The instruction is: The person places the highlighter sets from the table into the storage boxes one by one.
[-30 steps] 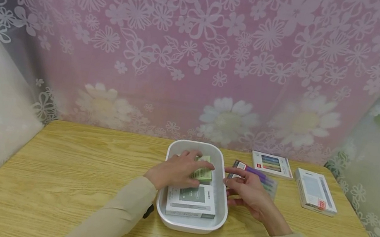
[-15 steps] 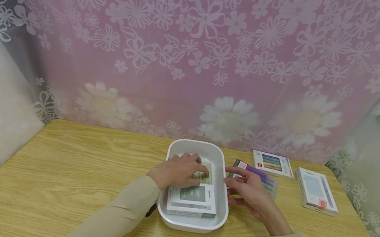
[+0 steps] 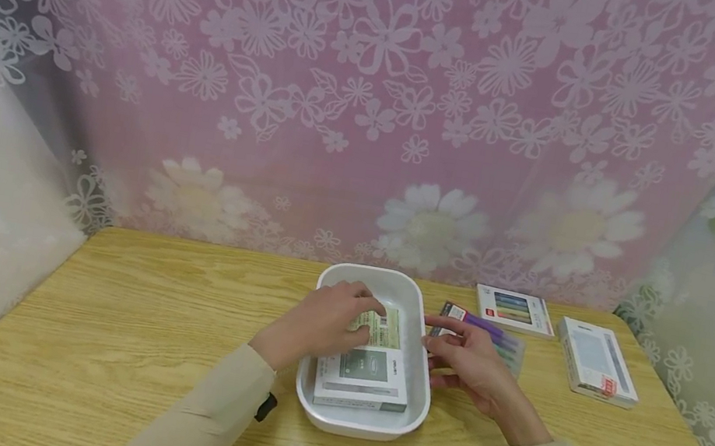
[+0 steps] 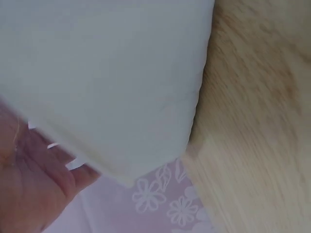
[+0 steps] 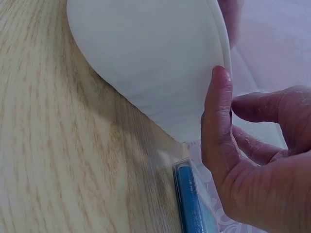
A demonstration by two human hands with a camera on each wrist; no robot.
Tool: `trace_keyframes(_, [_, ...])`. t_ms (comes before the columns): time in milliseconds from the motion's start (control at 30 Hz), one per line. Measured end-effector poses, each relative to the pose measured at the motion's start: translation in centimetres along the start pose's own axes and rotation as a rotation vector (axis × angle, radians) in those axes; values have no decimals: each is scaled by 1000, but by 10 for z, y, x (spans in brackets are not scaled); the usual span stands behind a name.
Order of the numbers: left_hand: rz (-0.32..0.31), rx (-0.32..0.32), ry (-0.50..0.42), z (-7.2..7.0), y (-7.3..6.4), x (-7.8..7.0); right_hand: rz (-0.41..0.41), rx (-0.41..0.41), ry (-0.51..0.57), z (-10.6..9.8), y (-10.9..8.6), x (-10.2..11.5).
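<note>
A white rectangular tub stands on the table, its outer wall filling much of both wrist views. Inside it, a white box with a grey-green panel lies nearest the person. Beyond that box lies a flat, pale green printed pack with a barcode. My left hand reaches over the tub's left rim, fingers loosely bent above the pack and covering its left part. My right hand holds the right rim, one finger along the outer wall and other fingertips at the rim's edge.
Right of the tub lies a clear case of coloured pens, partly behind the right hand. Beyond it is a flat white box with a coloured window. A thicker white box with a red sticker lies farther right. A floral curtain hangs behind the table.
The green pack has gone from tilted under the left fingers to lying flat in the tub. My left hand has drawn back slightly left. The right hand stays at the rim.
</note>
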State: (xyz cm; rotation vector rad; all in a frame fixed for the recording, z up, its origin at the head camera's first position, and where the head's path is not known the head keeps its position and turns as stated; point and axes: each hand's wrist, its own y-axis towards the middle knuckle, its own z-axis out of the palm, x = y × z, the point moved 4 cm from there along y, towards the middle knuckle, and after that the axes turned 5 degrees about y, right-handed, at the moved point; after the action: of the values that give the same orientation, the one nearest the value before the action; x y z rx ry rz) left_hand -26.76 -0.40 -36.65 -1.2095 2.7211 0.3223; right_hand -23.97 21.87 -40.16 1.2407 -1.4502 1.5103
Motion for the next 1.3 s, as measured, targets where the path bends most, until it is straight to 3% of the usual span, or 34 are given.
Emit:
trace_keyframes(167, [-78,-121,-53,-10,-18,9,0,-6,-8,-1,1,0])
trace_keyframes(367, [-246,-147,-180,-6,-34,30,0,-10,-13,-1,0,-2])
trace_keyframes(600, [-319,-137,-325,-2,-49,42,1,-9,-14,0,0,-1])
trace_keyframes(767, [-395,-126,-524,2,-55,48,-1,-13,-10,-1,-1,1])
trace_keyframes(1000, [-501,-48,-980,17,-61,57,1,-3,-7,0,-1,1])
trace_keyframes(1133, [-538,7,-1134,22,-62,59,2,-5,-7,1,-2,1])
trace_keyframes(1300, [-567,40,-1254,24,-65,64,-3,2,-2,2,-2,2])
